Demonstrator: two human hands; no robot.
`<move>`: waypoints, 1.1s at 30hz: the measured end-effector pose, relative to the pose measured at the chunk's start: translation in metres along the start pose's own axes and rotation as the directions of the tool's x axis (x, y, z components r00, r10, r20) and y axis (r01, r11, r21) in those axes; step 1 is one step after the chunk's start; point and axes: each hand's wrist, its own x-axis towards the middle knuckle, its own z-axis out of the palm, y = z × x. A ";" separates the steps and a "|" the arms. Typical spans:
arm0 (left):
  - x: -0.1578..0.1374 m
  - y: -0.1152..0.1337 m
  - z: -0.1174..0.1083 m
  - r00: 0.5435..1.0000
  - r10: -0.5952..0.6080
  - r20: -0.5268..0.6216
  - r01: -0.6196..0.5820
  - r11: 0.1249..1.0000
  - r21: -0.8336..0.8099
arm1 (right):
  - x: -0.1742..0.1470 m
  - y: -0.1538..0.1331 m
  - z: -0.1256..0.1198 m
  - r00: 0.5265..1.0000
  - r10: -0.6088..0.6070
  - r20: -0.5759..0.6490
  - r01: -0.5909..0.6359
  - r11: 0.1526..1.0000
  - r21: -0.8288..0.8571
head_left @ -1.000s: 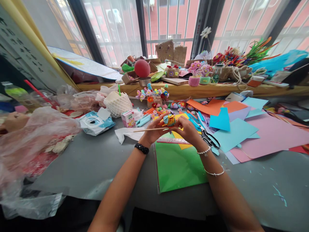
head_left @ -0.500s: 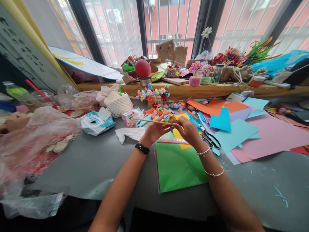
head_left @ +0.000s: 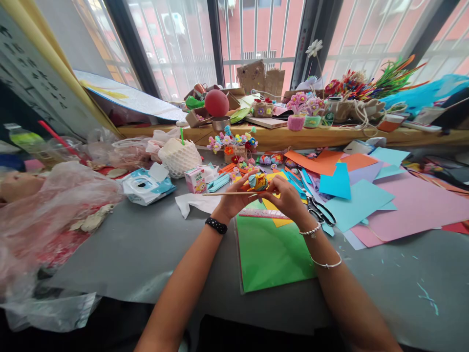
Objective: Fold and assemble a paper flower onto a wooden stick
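Observation:
My left hand (head_left: pixel 233 203) is curled round a small folded paper piece (head_left: pixel 258 181) in yellow, orange and light blue. A thin wooden stick (head_left: pixel 216 194) lies level below this piece, crossing my left fingers and pointing left. My right hand (head_left: pixel 285 196) pinches near the stick's right end, close to the paper piece; the fingertips partly hide the grip. Beneath both hands lie a green paper sheet (head_left: pixel 273 254), a pale pink ruler (head_left: pixel 262 213) and a yellow paper (head_left: pixel 281 222). Black-handled scissors (head_left: pixel 321 211) rest just right of my right wrist.
Coloured paper sheets (head_left: pixel 414 205) spread over the right side. A wipes packet (head_left: pixel 147 185), a small pink box (head_left: pixel 195 181) and a white tissue (head_left: pixel 190 204) lie left. Plastic bags (head_left: pixel 73 186) cover the far left. Flower crafts (head_left: pixel 234 146) stand behind my hands.
The stick has turned from a slant to nearly level, and its left end has dropped slightly. The paper piece now shows more fully above it. Both hands have stayed nearly in place.

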 end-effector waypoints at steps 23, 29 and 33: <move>0.002 -0.002 -0.008 0.997 0.011 0.073 -0.012 1.000 0.016 | 0.000 -0.003 -0.001 1.000 -0.006 0.023 0.007 1.000 -0.017; 0.003 -0.002 -0.008 0.999 0.003 0.047 -0.004 1.000 0.019 | 0.000 -0.002 0.000 1.000 -0.011 0.003 0.011 1.000 -0.004; 0.005 -0.003 -0.008 0.999 0.031 0.017 -0.032 0.999 0.037 | 0.001 0.000 0.002 0.999 -0.015 -0.043 0.017 0.999 0.036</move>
